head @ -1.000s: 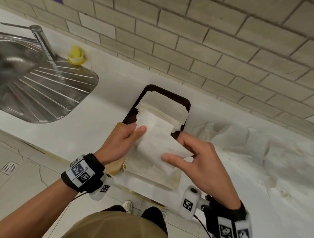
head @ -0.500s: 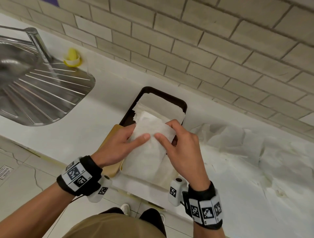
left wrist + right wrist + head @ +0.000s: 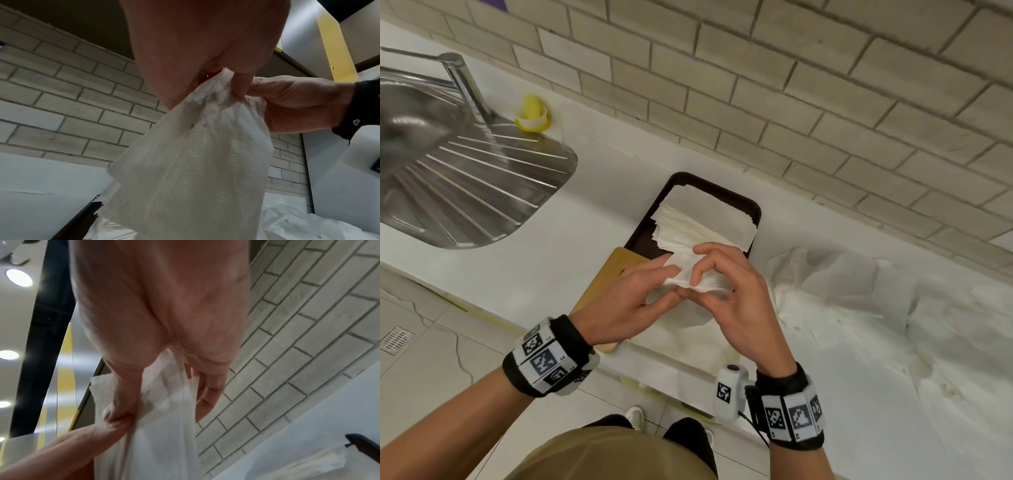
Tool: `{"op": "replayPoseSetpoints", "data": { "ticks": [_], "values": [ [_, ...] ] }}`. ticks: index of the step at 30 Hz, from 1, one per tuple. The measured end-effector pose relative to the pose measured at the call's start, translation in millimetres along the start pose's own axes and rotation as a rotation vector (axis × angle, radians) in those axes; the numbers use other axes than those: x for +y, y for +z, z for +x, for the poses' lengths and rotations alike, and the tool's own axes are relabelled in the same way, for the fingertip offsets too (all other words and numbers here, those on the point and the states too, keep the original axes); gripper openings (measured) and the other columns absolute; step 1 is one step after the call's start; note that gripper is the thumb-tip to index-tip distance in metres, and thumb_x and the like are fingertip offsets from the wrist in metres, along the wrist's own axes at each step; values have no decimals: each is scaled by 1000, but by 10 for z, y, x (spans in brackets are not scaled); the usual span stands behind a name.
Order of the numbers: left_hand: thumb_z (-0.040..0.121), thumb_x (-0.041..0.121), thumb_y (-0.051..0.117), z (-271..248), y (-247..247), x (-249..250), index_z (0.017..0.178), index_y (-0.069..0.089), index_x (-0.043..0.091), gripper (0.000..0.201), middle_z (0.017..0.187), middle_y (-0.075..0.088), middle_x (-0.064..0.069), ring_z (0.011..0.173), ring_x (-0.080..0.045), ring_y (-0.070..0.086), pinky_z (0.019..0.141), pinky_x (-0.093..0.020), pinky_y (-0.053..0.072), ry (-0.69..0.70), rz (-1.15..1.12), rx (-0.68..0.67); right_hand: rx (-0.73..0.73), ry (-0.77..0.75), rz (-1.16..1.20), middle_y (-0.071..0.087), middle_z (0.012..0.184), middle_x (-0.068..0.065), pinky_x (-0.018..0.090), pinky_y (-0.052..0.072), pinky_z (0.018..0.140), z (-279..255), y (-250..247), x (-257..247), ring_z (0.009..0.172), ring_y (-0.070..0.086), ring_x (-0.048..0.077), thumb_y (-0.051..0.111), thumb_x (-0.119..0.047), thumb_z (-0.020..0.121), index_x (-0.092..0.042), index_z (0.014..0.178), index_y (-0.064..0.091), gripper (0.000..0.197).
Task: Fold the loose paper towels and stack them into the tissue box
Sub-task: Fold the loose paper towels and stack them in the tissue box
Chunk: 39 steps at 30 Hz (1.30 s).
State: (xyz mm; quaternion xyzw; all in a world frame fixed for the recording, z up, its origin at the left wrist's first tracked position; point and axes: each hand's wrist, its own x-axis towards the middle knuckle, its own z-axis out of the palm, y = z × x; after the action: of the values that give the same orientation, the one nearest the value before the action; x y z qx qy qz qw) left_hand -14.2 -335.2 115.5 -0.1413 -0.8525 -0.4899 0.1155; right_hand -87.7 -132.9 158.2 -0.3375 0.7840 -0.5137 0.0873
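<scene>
A person folds a paper towel (image 3: 688,270) over a white counter (image 3: 571,219), both hands meeting at its upper edge above a dark tissue box (image 3: 751,212) that already holds a stack of folded towels (image 3: 698,219). The left hand (image 3: 619,301) and right hand (image 3: 736,291) each pinch the sheet between thumb and fingertips, fingers curled close and nearly touching one another; the wrist views show the towel hanging down limp from that shared grip (its embossed texture is plain from the left wrist).

The sheet looks very light, soft and without stiffness, likely to sag, crumple or tear at a ragged edge if pulled hard, so a gentle hold at corners or along the folded edge seems the surest way to keep the fold square. A heap of loose paper towels (image 3: 859,291) lies unfolded on the counter to the right of the box, suggesting much of the work remains. A wooden lid or board (image 3: 613,270) lies just beside the near end of the box, partly hidden by the left hand. A steel sink (image 3: 448,185) lies well apart to the left.
</scene>
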Motion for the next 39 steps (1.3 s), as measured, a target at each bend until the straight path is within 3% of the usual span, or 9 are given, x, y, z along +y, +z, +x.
{"op": "replayPoseSetpoints", "data": {
  "ticks": [9, 15, 17, 19, 22, 25, 30, 35, 39],
  "values": [
    [106, 29, 66, 49, 15, 76, 138, 68, 18, 34, 133, 71, 3, 121, -22, 70, 96, -48, 59, -153, -136, -6, 44, 169, 21, 72, 100, -7, 32, 56, 93, 68, -67, -73, 105, 71, 13, 88, -31, 91, -36, 125, 61, 44],
    [88, 31, 86, 32, -59, -21, 112, 79, 35, 25, 107, 82, 14, 98, -5, 78, 83, -28, 61, -501, -261, -8, 442, 213, 101, 73, 114, -16, 32, 60, 90, -215, -193, 167, 108, 71, 9, 82, -24, 98, -28, 124, 60, 34],
    [88, 25, 87, 16, -58, -98, 100, 84, 30, 14, 98, 83, 12, 90, -5, 78, 83, -30, 64, -582, -317, 83, 414, 260, -11, 73, 110, -12, 35, 61, 86, -424, -178, 367, 100, 71, 9, 80, -20, 99, -37, 130, 53, 45],
    [89, 22, 86, -18, 0, -154, 75, 79, 31, 18, 73, 75, 16, 69, 3, 69, 69, -16, 56, -646, -292, 92, 326, 302, -121, 69, 110, -9, 33, 60, 86, -626, -75, 579, 94, 67, 8, 76, -14, 101, -45, 139, 48, 57],
    [88, 30, 88, -64, 185, -354, 82, 67, 26, 23, 92, 69, 4, 83, -6, 60, 71, -22, 43, -756, -103, 24, 185, 354, -286, 64, 104, -4, 26, 53, 83, -843, 170, 849, 90, 62, 6, 67, -10, 105, -49, 143, 45, 59],
    [91, 22, 80, -70, 456, -416, 88, 58, 19, 22, 96, 59, 5, 86, -12, 54, 71, -30, 41, -815, -17, -53, 147, 368, -452, 61, 103, 0, 22, 47, 74, -914, 365, 1008, 80, 60, 9, 62, -8, 107, -34, 128, 59, 34],
    [96, 17, 66, -35, 705, -499, 85, 46, 15, 23, 85, 52, -2, 74, -18, 49, 61, -31, 36, -827, 102, -33, 73, 379, -717, 67, 113, 6, 37, 59, 73, -856, 473, 1113, 89, 69, 26, 65, -12, 104, -21, 122, 65, 21],
    [102, 17, 65, -78, 620, -588, 90, 48, 11, 21, 73, 52, 1, 65, -16, 49, 53, -27, 29, -728, 342, -70, 28, 395, -864, 74, 89, 4, 38, 54, 67, -818, 426, 1137, 83, 64, 27, 93, -17, 81, -21, 111, 71, 38],
    [89, 17, 80, -145, 541, -518, 109, 53, 12, 35, 104, 59, -7, 88, -30, 59, 67, -38, 49, -423, 665, -57, 133, 380, -859, 59, 105, 6, 38, 56, 74, -839, 334, 1004, 92, 59, 27, 91, -24, 85, -21, 117, 71, 38]
  ]
}}
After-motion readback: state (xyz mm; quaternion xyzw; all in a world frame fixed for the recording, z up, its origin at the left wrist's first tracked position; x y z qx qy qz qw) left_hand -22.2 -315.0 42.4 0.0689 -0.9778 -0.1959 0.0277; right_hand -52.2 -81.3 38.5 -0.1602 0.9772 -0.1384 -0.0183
